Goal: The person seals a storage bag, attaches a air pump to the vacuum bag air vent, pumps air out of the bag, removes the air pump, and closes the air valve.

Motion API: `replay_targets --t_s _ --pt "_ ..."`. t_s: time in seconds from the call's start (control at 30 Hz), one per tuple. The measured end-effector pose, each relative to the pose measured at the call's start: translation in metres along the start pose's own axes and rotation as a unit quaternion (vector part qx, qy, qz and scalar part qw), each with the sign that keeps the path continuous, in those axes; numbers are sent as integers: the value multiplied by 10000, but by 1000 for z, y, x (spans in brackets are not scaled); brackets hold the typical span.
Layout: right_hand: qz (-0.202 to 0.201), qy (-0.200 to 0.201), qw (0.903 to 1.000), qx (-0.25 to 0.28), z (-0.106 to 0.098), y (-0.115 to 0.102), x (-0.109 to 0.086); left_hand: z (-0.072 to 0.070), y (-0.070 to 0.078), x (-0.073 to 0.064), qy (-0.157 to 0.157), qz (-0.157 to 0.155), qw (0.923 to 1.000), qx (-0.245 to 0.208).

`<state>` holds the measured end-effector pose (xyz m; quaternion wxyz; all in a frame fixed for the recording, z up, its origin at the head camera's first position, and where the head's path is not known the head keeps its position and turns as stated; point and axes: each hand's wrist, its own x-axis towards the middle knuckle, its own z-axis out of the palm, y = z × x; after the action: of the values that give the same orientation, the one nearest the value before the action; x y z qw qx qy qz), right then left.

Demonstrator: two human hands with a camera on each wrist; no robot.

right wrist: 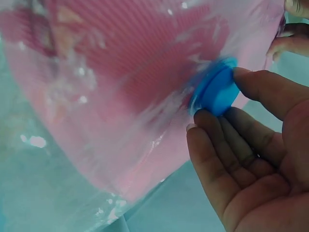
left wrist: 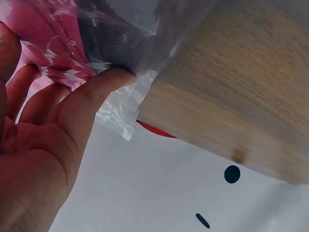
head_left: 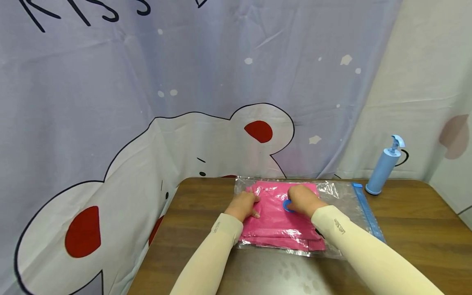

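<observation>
A clear plastic storage bag (head_left: 337,190) lies on the table with folded pink clothing (head_left: 274,227) inside. Along its right end runs a blue zip strip (head_left: 368,213). My right hand (head_left: 304,200) is over the middle of the bag. In the right wrist view, its thumb and fingers pinch a round blue valve cap (right wrist: 222,92) on the plastic. My left hand (head_left: 241,206) rests at the bag's left side, fingers spread over the pink part. The left wrist view shows its fingers (left wrist: 99,94) lying relaxed against the plastic near the table edge.
A blue hand pump (head_left: 384,170) with a black loop stands at the back right of the wooden table (head_left: 199,221), beyond the zip strip. A printed curtain (head_left: 206,61) hangs right behind the table's far edge and along its left side.
</observation>
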<state>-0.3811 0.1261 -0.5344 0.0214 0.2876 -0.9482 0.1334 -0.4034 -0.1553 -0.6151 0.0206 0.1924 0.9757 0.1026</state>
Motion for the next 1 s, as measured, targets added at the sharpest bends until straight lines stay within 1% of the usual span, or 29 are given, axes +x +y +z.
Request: replay_targets --t_s 0.07,0.13,0.17,0.3,0.4,0.43,0.47,0.5,0.57,0.6,0.67,0.7,0.73,0.8,0.83,0.9,0.93,0.97,1.0 --pt "-63 -72 10000 19 -5 -4 -1 -2 2 -1 -13 -5 10000 17" --pt "-67 -252 9996 131 -23 -20 -6 -3 3 -1 -49 -58 10000 2" --pt "-134 -264 9995 123 -28 -24 -8 -3 3 -1 -65 -90 9999 -34" --pt "-367 -266 9990 1 -34 -31 -12 -2 2 0 -62 -114 9999 -58" --pt "-444 -278 9986 -8 -34 -32 -12 1 0 1 -26 -122 9999 -81" --pt "-393 -325 9987 63 -34 -32 -13 2 0 2 -22 -133 9999 -107" --pt "-405 -276 9987 132 -21 -16 -8 3 0 2 -31 -158 9998 -129" --pt "-295 -252 9991 162 -14 -10 -6 3 0 2 -38 -173 9997 -180" --pt "33 -370 9989 271 -6 -2 -2 4 0 1 -61 -202 9995 -217" --pt "157 -286 9991 253 3 6 1 4 0 1 -83 -209 9995 -234" --pt "484 -308 9981 232 20 22 9 3 0 0 -92 -226 9995 -205" --pt "621 -322 9974 186 20 18 9 3 0 0 -92 -224 9995 -187" --pt "656 -328 9971 195 26 24 13 2 0 0 -98 -235 9996 -157" --pt "550 -158 9983 119 44 38 19 1 1 0 -95 -249 9995 -186" --pt "537 -193 9983 107 47 40 21 1 1 0 -95 -267 9993 -232" --pt "448 -8 9990 -68 50 40 20 0 2 0 -81 -303 9989 -347" --pt "429 15 9990 -122 42 32 17 -1 3 -1 -78 -312 9987 -392" --pt "400 45 9990 -178 34 24 13 -8 11 -7 -34 -325 9989 -331" --pt "388 66 9990 -212 23 13 9 -10 12 -8 -45 -342 9987 -368"
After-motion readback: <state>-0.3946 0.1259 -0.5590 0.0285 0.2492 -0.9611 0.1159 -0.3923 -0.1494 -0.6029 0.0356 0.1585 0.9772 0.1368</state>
